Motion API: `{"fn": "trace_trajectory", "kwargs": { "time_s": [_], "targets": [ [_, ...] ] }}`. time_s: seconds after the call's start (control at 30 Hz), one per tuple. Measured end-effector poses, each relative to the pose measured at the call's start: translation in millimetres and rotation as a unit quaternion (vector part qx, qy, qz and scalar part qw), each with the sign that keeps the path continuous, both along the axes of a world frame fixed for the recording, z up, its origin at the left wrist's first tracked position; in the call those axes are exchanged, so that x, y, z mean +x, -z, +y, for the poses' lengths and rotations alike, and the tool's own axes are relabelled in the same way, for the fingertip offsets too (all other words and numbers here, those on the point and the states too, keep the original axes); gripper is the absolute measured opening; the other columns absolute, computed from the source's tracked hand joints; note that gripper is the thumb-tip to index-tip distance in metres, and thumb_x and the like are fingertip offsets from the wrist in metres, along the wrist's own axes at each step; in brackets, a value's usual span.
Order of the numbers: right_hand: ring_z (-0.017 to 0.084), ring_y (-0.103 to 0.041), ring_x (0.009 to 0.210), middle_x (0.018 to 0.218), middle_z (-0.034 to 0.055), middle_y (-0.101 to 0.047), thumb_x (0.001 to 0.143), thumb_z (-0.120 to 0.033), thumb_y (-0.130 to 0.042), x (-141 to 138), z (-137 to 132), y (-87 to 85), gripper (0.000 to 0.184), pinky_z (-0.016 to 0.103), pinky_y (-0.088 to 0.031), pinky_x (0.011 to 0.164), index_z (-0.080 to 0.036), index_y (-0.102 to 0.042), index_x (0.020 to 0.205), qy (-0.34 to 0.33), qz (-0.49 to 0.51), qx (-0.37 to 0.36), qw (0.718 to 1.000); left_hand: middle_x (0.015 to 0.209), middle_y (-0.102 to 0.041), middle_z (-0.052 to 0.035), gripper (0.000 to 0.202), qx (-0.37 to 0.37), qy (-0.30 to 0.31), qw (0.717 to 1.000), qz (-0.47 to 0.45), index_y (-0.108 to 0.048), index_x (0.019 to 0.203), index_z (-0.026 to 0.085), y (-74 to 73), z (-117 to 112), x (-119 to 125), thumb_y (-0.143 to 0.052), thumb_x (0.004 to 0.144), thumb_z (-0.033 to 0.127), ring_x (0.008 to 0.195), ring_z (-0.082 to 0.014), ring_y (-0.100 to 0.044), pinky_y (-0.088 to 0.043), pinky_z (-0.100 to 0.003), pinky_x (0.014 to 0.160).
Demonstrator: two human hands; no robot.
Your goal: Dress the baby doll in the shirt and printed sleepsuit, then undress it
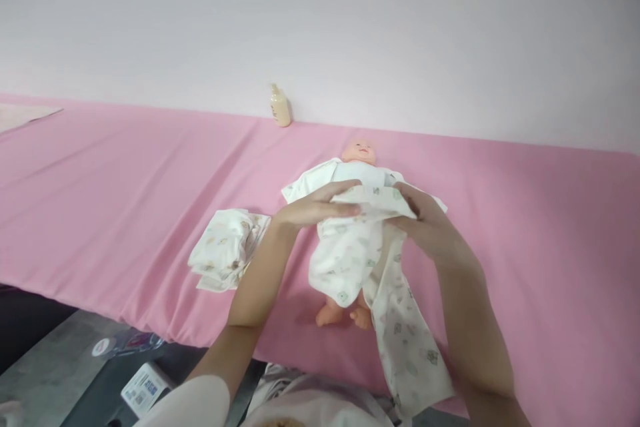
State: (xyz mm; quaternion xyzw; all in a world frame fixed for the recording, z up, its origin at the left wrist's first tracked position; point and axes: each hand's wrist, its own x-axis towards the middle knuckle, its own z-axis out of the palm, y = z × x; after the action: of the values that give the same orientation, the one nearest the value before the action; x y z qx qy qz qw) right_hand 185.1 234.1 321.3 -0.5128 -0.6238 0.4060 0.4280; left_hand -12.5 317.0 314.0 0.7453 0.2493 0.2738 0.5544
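A baby doll [359, 152] lies on its back, head toward the wall, with its bare feet sticking out near me. White clothing with a small print covers its arms and body. Over the doll's middle, my left hand [325, 205] and my right hand [423, 219] are closed on opposite ends of the raised upper edge of a printed white baby garment [345, 260]. One long part of it drapes past the doll's feet on the right, to the front edge of the table. What lies beneath the cloth is hidden.
A pink sheet [150, 180] covers the table. Folded printed baby clothes [225, 247] lie left of the doll. A cream pump bottle [280, 107] stands by the white wall. Below the front edge are a plastic bottle [127, 343] and a white box [145, 389].
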Motion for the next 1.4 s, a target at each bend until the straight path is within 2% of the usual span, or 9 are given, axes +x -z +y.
{"fn": "trace_trajectory", "kwargs": {
  "time_s": [0.13, 0.3, 0.4, 0.63, 0.87, 0.97, 1.13, 1.3, 1.4],
  "targets": [
    [0.014, -0.056, 0.069, 0.074, -0.0016, -0.057, 0.073, -0.026, -0.058, 3, -4, -3.0, 0.011, 0.022, -0.044, 0.055, -0.021, -0.057, 0.083, 0.01, 0.079, -0.017, 0.997, 0.084, -0.067, -0.0036, 0.031, 0.046, 0.126, 0.986, 0.096, -0.068, 0.086, 0.018, -9.0, -6, 2, -0.075, 0.061, 0.035, 0.082, -0.0219, -0.063, -0.051, -0.033, 0.074],
    [0.024, -0.06, 0.091, 0.102, 0.0048, -0.062, 0.063, -0.031, -0.072, -6, -8, 0.4, 0.051, 0.032, -0.052, 0.065, -0.027, -0.058, 0.112, -0.023, 0.002, -0.033, 0.999, 0.089, -0.068, -0.005, 0.032, -0.014, 0.049, 0.998, -0.033, -0.067, 0.095, 0.016, 1.0, -3, 11, -0.068, 0.07, 0.035, 0.085, -0.0206, -0.064, -0.05, -0.03, 0.076],
    [0.024, -0.062, 0.081, 0.09, 0.0044, -0.066, 0.069, -0.033, -0.068, -8, -9, 1.9, 0.037, 0.032, -0.051, 0.06, -0.025, -0.063, 0.104, -0.044, -0.07, -0.029, 0.996, 0.097, -0.067, -0.0075, 0.036, -0.051, 0.051, 0.996, -0.06, -0.065, 0.103, 0.016, 6.0, -4, 14, -0.065, 0.074, 0.036, 0.09, -0.0209, -0.063, -0.05, -0.029, 0.076],
    [0.017, -0.06, 0.065, 0.072, 0.0013, -0.064, 0.073, -0.028, -0.063, -5, -12, -11.0, 0.018, 0.024, -0.045, 0.051, -0.018, -0.066, 0.087, 0.022, -0.032, -0.005, 0.999, 0.086, -0.068, -0.0043, 0.031, 0.031, 0.21, 0.975, 0.064, -0.068, 0.093, 0.016, -7.7, -5, 10, -0.072, 0.067, 0.032, 0.083, -0.0195, -0.063, -0.05, -0.029, 0.074],
    [0.018, -0.061, 0.067, 0.069, 0.0006, -0.062, 0.062, -0.039, -0.075, 7, -9, 2.6, 0.03, 0.028, -0.051, 0.057, -0.018, -0.064, 0.081, -0.205, 0.063, -0.086, 0.973, 0.081, -0.068, -0.0043, 0.033, -0.104, 0.07, 0.978, -0.167, -0.067, 0.091, 0.013, 0.5, -13, 11, -0.074, 0.067, 0.035, 0.073, -0.016, -0.065, -0.051, -0.024, 0.068],
    [0.023, -0.063, 0.08, 0.08, 0.0037, -0.065, 0.064, -0.048, -0.072, 4, -10, 4.7, 0.043, 0.034, -0.054, 0.066, -0.019, -0.063, 0.095, -0.183, 0.138, -0.04, 0.973, 0.074, -0.067, -0.0037, 0.034, -0.13, 0.085, 0.974, -0.167, -0.067, 0.091, 0.013, -2.8, -19, 11, -0.074, 0.066, 0.034, 0.065, -0.0141, -0.064, -0.051, -0.022, 0.062],
    [0.022, -0.064, 0.084, 0.083, 0.0034, -0.067, 0.077, -0.05, -0.06, -9, -15, 1.3, 0.037, 0.033, -0.054, 0.067, -0.022, -0.063, 0.099, -0.1, 0.181, -0.042, 0.977, 0.061, -0.065, -0.0054, 0.03, -0.09, 0.246, 0.965, -0.015, -0.067, 0.07, 0.011, -7.3, -10, 5, -0.081, 0.055, 0.033, 0.056, -0.0175, -0.062, -0.051, -0.024, 0.052],
    [0.019, -0.062, 0.066, 0.069, 0.001, -0.064, 0.064, -0.058, -0.068, -5, -15, 10.1, 0.045, 0.029, -0.051, 0.055, -0.019, -0.065, 0.088, -0.204, 0.116, -0.047, 0.971, 0.065, -0.065, -0.0048, 0.035, -0.083, 0.122, 0.974, -0.171, -0.066, 0.075, 0.012, 0.6, -20, 3, -0.075, 0.061, 0.043, 0.066, -0.0208, -0.065, -0.054, -0.027, 0.058],
    [0.017, -0.06, 0.063, 0.065, -0.0015, -0.062, 0.051, -0.051, -0.077, -2, -18, 6.2, 0.043, 0.027, -0.051, 0.053, -0.02, -0.065, 0.077, -0.235, 0.001, 0.008, 0.972, 0.066, -0.064, -0.0025, 0.031, -0.084, 0.136, 0.961, -0.227, -0.066, 0.084, 0.015, -1.8, -43, 4, -0.068, 0.07, 0.043, 0.068, -0.0186, -0.066, -0.054, -0.025, 0.062]
  ]
}}
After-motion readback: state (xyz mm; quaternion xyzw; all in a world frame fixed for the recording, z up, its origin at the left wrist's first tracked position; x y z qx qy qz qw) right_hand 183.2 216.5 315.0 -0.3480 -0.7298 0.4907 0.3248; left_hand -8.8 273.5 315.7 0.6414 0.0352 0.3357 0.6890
